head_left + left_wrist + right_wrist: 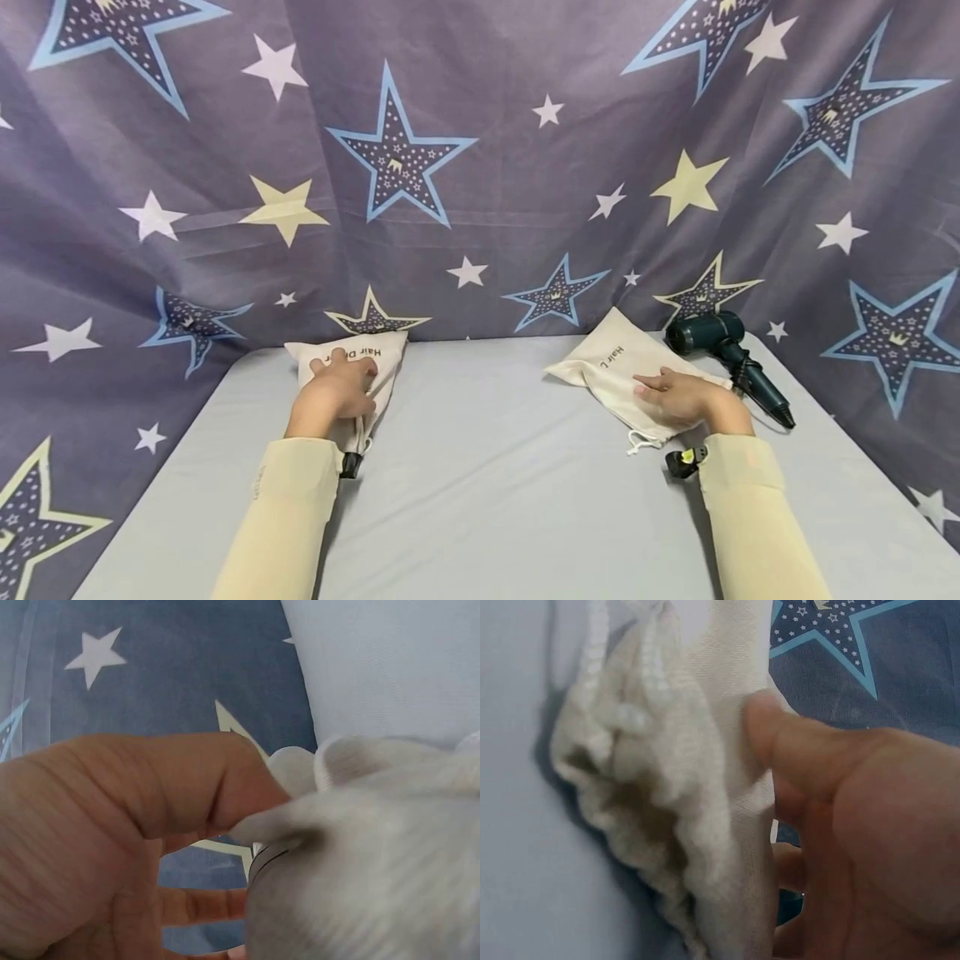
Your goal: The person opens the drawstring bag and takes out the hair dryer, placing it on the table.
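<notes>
A cream cloth bag [382,360] with dark "Hair D…" lettering lies at the back left. My left hand [337,390] is over it, fingers spread across the fabric. In the left wrist view the thumb tip meets a raised fold of the bag [360,855]. At the back right lies a second cream bag [603,358], also lettered, with white drawstrings [641,440] at its near corner. My right hand [682,396] rests on it with fingers extended. The right wrist view shows the thumb touching the cloth beside the gathered mouth of the bag [652,802].
A dark green hair dryer [705,333] with its cord wrapped round the handle lies just right of the second bag. Both bags are on a table with a pale grey cover [495,475]. A star-patterned curtain [495,200] hangs behind and at both sides.
</notes>
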### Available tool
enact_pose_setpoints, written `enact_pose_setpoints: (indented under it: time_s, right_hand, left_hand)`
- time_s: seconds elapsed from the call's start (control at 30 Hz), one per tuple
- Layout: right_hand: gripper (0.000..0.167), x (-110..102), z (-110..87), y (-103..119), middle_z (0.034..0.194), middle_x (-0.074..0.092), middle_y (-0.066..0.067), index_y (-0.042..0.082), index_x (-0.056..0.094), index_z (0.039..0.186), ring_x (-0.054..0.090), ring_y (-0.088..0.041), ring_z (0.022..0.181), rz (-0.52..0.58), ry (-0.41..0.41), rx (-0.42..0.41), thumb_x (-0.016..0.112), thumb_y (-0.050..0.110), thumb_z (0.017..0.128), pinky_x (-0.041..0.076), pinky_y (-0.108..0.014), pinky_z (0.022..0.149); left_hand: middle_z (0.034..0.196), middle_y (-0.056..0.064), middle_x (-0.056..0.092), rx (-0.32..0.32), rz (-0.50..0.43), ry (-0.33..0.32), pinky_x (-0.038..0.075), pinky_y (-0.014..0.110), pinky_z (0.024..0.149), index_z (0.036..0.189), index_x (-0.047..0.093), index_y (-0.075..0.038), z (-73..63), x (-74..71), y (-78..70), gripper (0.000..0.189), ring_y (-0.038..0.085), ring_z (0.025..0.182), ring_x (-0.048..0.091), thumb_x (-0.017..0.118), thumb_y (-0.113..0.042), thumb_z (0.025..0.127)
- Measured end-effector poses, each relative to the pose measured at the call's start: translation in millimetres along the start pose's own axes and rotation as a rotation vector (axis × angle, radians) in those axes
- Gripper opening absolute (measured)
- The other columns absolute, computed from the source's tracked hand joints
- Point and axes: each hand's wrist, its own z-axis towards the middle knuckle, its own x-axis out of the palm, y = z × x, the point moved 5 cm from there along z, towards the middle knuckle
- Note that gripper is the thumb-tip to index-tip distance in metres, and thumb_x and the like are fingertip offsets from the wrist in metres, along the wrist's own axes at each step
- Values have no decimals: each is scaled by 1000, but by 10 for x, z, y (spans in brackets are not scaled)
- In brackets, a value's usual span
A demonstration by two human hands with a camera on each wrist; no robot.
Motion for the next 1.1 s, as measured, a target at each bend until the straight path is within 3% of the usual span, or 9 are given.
enact_pose_setpoints:
  time_s: [0.13,0.3,0.57,0.73,0.87,1.1]
  right_hand:
    - [59,-23,-37,-10,154,19,-46,6,45,153,23,-64,141,-15,-9,-36,47,43,107,23,-75,111]
    - [60,-39,-49,-65,153,19,-47,6,45,153,24,-64,140,-31,-10,-35,49,43,106,25,-76,109]
    - [64,-63,-86,-212,153,14,-49,4,42,154,22,-69,137,-44,-1,24,47,47,106,25,-79,105]
    - [64,-58,-100,-220,152,16,-49,4,42,154,23,-69,137,-43,-7,21,47,46,106,26,-79,105]
    - [62,-56,-101,-169,152,19,-48,2,43,153,24,-67,138,-12,-20,6,50,42,106,26,-76,108]
    - [64,-79,-104,-104,149,40,-39,-1,44,151,36,-60,136,3,-72,0,55,40,104,33,-70,108]
  left_hand:
    - [127,33,41,-10,0,-7,49,62,76,132,60,-10,14,14,-24,55,57,109,37,73,-20,79]
    - [125,32,44,22,-30,-26,45,61,81,134,60,-10,-6,-9,-80,54,55,107,39,72,-22,82]
    - [130,32,43,71,-34,-43,47,61,84,135,60,-11,-29,-4,-291,54,56,110,41,70,-22,83]
    - [134,35,42,89,-9,-33,47,63,86,135,59,-9,-14,57,-462,55,59,113,40,70,-22,83]
    - [134,36,41,69,15,-32,49,62,85,134,59,-6,3,112,-540,53,60,115,38,69,-23,85]
    - [131,37,39,32,-8,-51,53,58,75,133,58,-4,27,167,-621,52,59,116,37,67,-25,86]
